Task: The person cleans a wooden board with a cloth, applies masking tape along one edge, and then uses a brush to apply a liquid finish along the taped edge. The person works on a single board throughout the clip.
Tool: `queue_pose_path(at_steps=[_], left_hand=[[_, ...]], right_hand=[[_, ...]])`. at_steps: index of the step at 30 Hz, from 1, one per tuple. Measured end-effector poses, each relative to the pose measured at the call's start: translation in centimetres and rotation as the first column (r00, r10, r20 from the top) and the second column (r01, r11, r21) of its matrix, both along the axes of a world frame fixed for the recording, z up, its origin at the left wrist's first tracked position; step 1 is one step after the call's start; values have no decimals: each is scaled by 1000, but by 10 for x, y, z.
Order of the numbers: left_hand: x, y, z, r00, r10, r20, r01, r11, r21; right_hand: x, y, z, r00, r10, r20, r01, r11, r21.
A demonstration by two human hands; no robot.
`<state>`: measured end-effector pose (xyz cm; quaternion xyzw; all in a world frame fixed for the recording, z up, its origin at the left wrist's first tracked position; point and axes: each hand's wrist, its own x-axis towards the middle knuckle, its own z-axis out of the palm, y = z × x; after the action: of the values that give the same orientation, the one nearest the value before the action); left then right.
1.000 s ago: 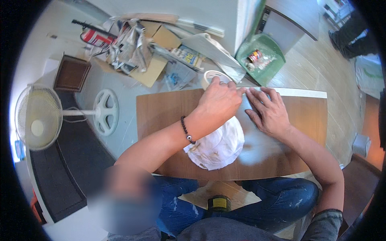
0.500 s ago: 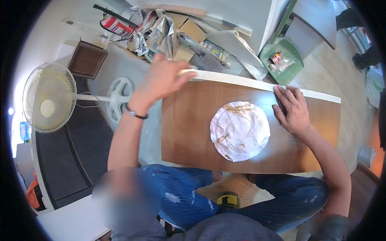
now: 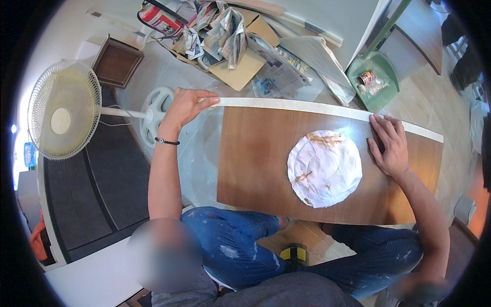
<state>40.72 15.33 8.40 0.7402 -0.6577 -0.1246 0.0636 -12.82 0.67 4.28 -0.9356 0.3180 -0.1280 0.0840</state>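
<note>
A brown wooden panel (image 3: 250, 158) lies before my crossed legs, a white tape strip (image 3: 294, 107) running along its far edge. Beyond the panel's left corner, my left hand (image 3: 194, 107) pinches the free end of the strip. My right hand (image 3: 388, 146) is open, fingertips resting on the strip at the right part of the edge and thumb on the wood. A round white cloth pad (image 3: 325, 169) with brown stains sits on the panel, left of my right hand.
A standing fan (image 3: 64, 107) is at left. Behind the panel are newspapers and cardboard (image 3: 240, 71), a fire extinguisher (image 3: 159, 20) and a green dustpan (image 3: 376, 94). A yellow-topped can (image 3: 294, 253) stands between my legs. Another person's dark-trousered legs (image 3: 455, 46) show at upper right.
My left hand has swung left from beside my right hand, stretching the strip out, then moved slightly lower. The cloth pad is uncovered. My right hand stays on the panel's edge.
</note>
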Motion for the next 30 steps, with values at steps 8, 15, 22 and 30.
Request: queue_pose_path(at_steps=[8,15,22,30], left_hand=[[4,1,-11,982,120,-146,-101,986,135],[5,-2,-13,987,95,-132,-82,991,104],[3,-4,-13,990,96,-108,-84,990,113],[4,-5,-13,989,106,-105,-92,987,131]], right_hand=[[0,0,0,1000,6,9,-6,1000,-15],[1,-1,0,1000,5,2,-5,1000,-13],[1,-1,0,1000,4,4,-4,1000,-15],[1,1,2,1000,-1,2,1,1000,0]])
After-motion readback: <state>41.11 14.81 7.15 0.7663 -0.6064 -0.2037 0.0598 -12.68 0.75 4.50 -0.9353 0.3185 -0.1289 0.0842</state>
